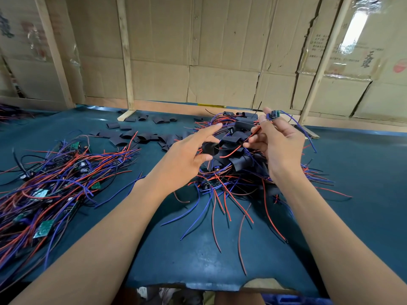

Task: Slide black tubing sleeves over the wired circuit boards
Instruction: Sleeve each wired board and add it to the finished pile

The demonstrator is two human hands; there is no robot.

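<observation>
Just past the centre of the blue table, toward one o'clock, the right hand holds a wired circuit board raised between thumb and forefinger, with its red wire drooping toward seven o'clock and a blue wire trailing off toward four. The board looks light and rigid, its soldered leads the likely weak spot, so it is best held by its edges, leaving the wires free to be fed first. At nine o'clock from it, the left hand has a black tubing sleeve against its thumb and middle fingers; the forefinger is stretched straight out toward the board and the other fingers are loosely spread, so the hold seems a light pinch, though the contact itself is partly hidden. The sleeve appears thin, soft and flattened, probably needing a squeeze at its edges to open its mouth. Sleeve and board are near but apart. Beneath both hands lies a pile of sleeved boards; at eight o'clock sits a heap of bare wired boards, and loose sleeves are scattered toward eleven.
</observation>
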